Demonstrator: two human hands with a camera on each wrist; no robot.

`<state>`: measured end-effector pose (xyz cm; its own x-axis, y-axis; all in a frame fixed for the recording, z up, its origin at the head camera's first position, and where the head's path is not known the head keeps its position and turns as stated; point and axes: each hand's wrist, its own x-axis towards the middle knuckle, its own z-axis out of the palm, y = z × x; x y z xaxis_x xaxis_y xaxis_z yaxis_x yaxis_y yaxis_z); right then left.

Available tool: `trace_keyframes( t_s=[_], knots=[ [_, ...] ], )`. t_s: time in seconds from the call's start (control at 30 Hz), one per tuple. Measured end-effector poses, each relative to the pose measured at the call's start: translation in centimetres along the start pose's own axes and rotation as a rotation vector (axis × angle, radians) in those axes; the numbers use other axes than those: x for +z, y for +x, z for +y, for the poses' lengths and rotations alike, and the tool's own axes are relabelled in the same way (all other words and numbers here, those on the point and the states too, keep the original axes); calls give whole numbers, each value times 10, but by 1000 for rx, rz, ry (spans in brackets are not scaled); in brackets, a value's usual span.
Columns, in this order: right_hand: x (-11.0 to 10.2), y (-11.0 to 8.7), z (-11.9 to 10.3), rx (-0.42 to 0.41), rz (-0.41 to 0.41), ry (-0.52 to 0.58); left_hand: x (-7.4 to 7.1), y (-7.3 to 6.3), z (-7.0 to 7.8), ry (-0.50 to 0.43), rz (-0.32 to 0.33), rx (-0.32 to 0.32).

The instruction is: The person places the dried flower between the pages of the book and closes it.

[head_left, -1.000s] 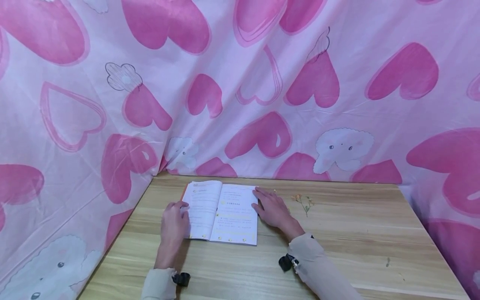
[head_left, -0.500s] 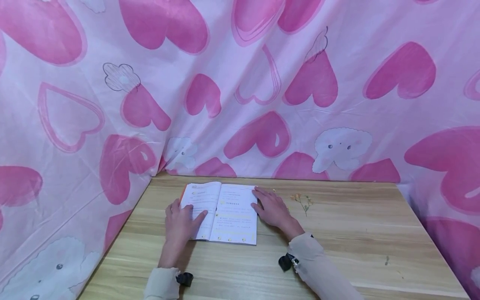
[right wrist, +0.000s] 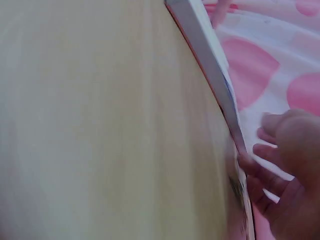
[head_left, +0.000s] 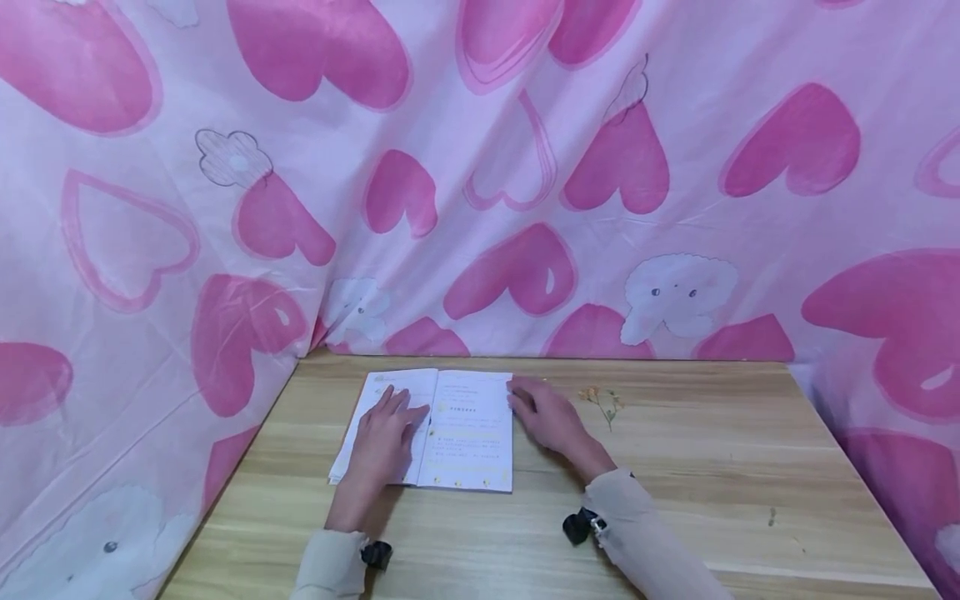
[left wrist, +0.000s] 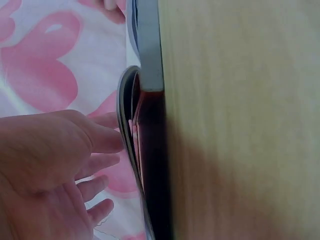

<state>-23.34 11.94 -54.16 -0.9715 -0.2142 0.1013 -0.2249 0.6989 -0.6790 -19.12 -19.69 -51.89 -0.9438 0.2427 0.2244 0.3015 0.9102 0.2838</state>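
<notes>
An open book (head_left: 471, 450) lies on the wooden table, printed pages facing up. My left hand (head_left: 381, 437) rests over its left page, fingers extended towards the top and thumb near the middle fold. In the left wrist view, the left hand (left wrist: 55, 170) is beside the bowed left side of the book (left wrist: 131, 115), fingers spread. At the upper right edge of the pages is my right hand (head_left: 551, 417), its fingertips right at the edge. The right wrist view shows the right hand (right wrist: 292, 170) with fingertips touching the book's edge (right wrist: 212, 65) and another finger raised, blurred.
A small sprig of dried flowers (head_left: 603, 407) lies right of the right hand. A pink heart-patterned curtain (head_left: 510, 183) hangs behind and left of the table (head_left: 690, 500). Black wrist cameras (head_left: 581, 527) sit at both cuffs.
My left hand has moved right, from the book's left edge onto the left page. That page side now spreads lower and flatter to the left. The right hand has shifted slightly, its fingers more bent.
</notes>
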Motion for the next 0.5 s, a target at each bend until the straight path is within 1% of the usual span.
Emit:
trace_keyframes(
  t_s=[0.07,0.13,0.2,0.23,0.33,0.43,0.5],
  knots=[
    [-8,-1,7,28,62,76,1,1,1,-21,12,-2],
    [-18,-1,14,36,118,127,2,2,1,-53,31,5],
    [-29,-4,19,49,152,134,3,4,1,-86,44,7],
    [-34,-5,23,54,161,131,4,5,1,-101,40,-1],
    [-47,-12,29,79,159,125,5,7,2,-127,4,-51],
    [-54,-18,36,87,137,95,6,9,4,-117,-45,-109],
    [-56,-23,39,79,113,61,6,11,5,-105,-65,-130]
  ],
)
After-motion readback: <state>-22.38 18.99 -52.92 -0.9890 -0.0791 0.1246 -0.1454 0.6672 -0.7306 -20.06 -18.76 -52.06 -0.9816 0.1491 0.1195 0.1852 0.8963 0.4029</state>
